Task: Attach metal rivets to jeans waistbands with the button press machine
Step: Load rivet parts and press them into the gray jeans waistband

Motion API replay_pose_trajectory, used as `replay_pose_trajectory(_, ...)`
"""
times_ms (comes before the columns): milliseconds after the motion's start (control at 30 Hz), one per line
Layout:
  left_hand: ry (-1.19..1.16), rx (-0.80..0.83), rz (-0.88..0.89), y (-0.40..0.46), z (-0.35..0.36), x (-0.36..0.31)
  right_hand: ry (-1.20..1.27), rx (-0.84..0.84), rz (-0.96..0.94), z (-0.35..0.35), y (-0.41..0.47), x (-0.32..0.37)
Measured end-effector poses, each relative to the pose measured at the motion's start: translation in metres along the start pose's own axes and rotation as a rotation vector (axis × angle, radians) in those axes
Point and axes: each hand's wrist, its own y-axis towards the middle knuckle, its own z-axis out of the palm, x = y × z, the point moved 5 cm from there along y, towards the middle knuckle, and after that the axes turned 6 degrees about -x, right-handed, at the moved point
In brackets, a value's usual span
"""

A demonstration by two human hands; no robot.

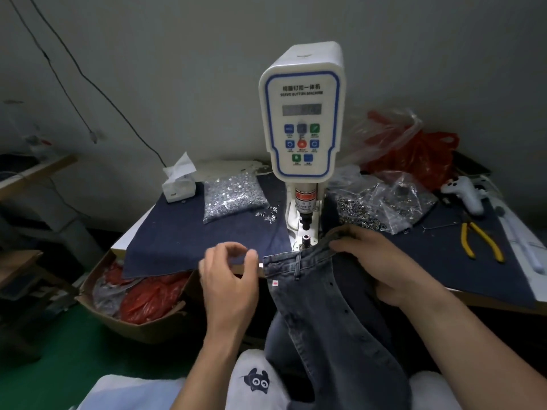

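Note:
A white servo button press machine stands at the middle of the table, its lower die just behind the cloth. Grey-blue jeans hang from the table edge onto my lap, and the waistband lies along the edge in front of the die. My right hand grips the waistband at its right end, close to the die. My left hand hovers just left of the waistband's free end with fingers loosely curled; it is blurred, and I cannot see anything between its fingertips.
A clear bag of silver rivets lies left of the machine, with bags of ring parts to the right. Yellow pliers and a white tool sit far right. A tissue box stands back left. A cardboard box stands on the floor at left.

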Motion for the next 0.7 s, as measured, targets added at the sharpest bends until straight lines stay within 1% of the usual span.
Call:
replay_pose_trajectory(33,-0.066,0.111,-0.052,-0.007,0.008,-0.005,0.039,-0.016,-0.013,0.006,-0.003,0.002)
replay_pose_trajectory(67,-0.187,0.314,-0.186,-0.017,0.024,-0.01,0.083,0.008,-0.023,0.014,-0.007,0.003)
replay_pose_trajectory(100,-0.268,0.539,-0.326,-0.031,0.043,-0.012,0.118,0.085,-0.026,0.026,-0.013,0.004)
replay_pose_trajectory(133,-0.357,0.679,-0.386,-0.044,0.057,-0.016,0.126,0.19,-0.025,0.038,-0.019,0.003)
replay_pose_trajectory(167,-0.435,0.731,-0.385,-0.051,0.064,-0.017,0.116,0.275,-0.026,0.048,-0.023,0.003)
replay_pose_trajectory(200,-0.548,0.728,-0.411,-0.053,0.066,-0.014,0.086,0.298,-0.035,0.051,-0.023,0.004)
replay_pose_trajectory(233,-0.649,0.691,-0.489,-0.053,0.064,-0.01,0.046,0.25,-0.063,0.047,-0.018,0.005)
replay_pose_trajectory(267,-0.747,0.636,-0.601,-0.05,0.062,-0.003,-0.038,0.145,-0.124,0.036,-0.01,0.008)
replay_pose_trajectory(300,-0.824,0.588,-0.689,-0.047,0.057,0.007,-0.177,0.02,-0.218,0.02,-0.002,0.012)
replay_pose_trajectory(333,-0.893,0.554,-0.762,-0.041,0.057,0.014,-0.35,-0.069,-0.324,0.003,0.004,0.015)
replay_pose_trajectory(367,-0.957,0.541,-0.825,-0.037,0.053,0.02,-0.523,-0.075,-0.405,-0.008,0.008,0.015)
replay_pose_trajectory(400,-1.015,0.558,-0.883,-0.033,0.052,0.022,-0.673,-0.01,-0.433,-0.013,0.009,0.01)
replay_pose_trajectory(433,-1.038,0.583,-0.918,-0.028,0.051,0.024,-0.763,0.095,-0.406,-0.017,0.011,-0.001)
replay_pose_trajectory(467,-1.057,0.614,-0.933,-0.023,0.051,0.025,-0.794,0.193,-0.344,-0.019,0.013,-0.015)
replay_pose_trajectory(500,-1.045,0.638,-0.931,-0.018,0.051,0.026,-0.784,0.255,-0.298,-0.019,0.012,-0.027)
replay_pose_trajectory(567,-0.964,0.656,-0.917,-0.007,0.049,0.027,-0.682,0.293,-0.268,-0.018,0.013,-0.037)
replay_pose_trajectory(633,-0.838,0.665,-0.863,0.006,0.048,0.031,-0.415,0.25,-0.192,-0.016,0.013,-0.038)
replay_pose_trajectory(700,-0.558,0.646,-0.68,0.018,0.047,0.039,-0.157,0.141,-0.169,-0.018,0.015,-0.03)
